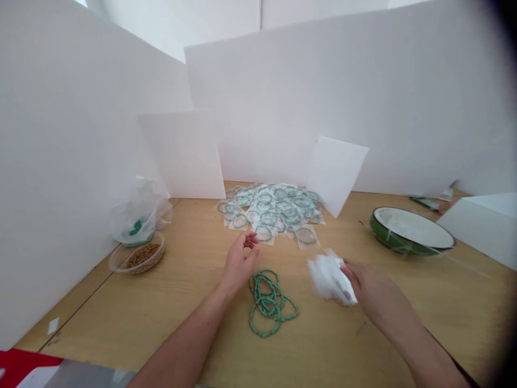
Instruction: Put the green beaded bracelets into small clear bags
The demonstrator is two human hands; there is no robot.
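Several loose green bead bracelets point(270, 302) lie in a heap on the wooden table point(169, 302) between my hands. My left hand point(239, 261) hovers just left of and above the heap, fingers curled with thumb and forefinger nearly pinched; I see nothing in them. My right hand point(369, 291) is closed on a small bundle of clear plastic bags point(331, 279), blurred by motion. Behind them lies a spread pile of bagged bracelets point(272, 211), each green bracelet in its own clear bag.
A green enamel bowl point(410, 230) with white inside sits at the right. At the left stand a clear dish of brown bits point(139, 257) and a crumpled plastic bag point(139, 211) with green beads. White foam boards point(323, 97) wall in the table.
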